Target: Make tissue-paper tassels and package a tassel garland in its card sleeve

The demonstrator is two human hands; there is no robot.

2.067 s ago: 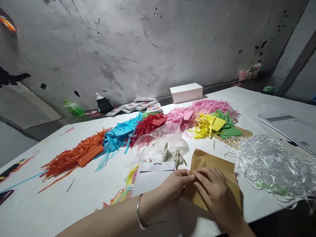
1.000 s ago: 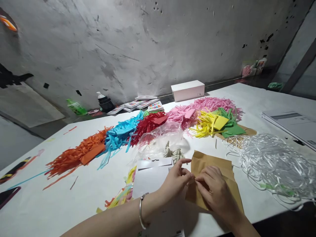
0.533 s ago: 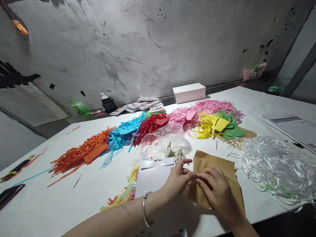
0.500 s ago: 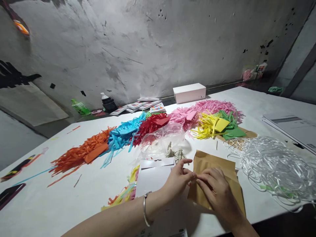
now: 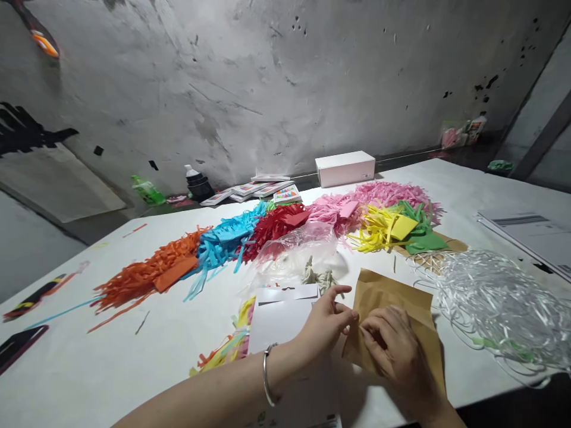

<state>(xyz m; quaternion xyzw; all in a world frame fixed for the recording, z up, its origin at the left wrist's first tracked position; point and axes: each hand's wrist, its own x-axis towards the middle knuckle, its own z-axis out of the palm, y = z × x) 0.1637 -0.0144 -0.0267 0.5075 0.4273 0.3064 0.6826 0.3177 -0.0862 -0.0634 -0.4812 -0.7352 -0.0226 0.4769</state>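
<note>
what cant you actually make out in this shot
Head view:
- Near end of the flat brown paper envelope: covered by the right hand.
- What the fingers of the left hand pinch: too small.
- Lower part of the white card: behind the left wrist.
- Print on the white paper sheets: too small, cut off at the right edge.

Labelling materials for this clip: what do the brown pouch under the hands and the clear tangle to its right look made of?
Brown pouch: looks like matte kraft paper, flat and creased with no shine; any lining cannot be seen. Clear tangle: likely thin glossy plastic strips, translucent with bright glints. Both the left hand and the right hand pinch the pouch's left edge.
</note>
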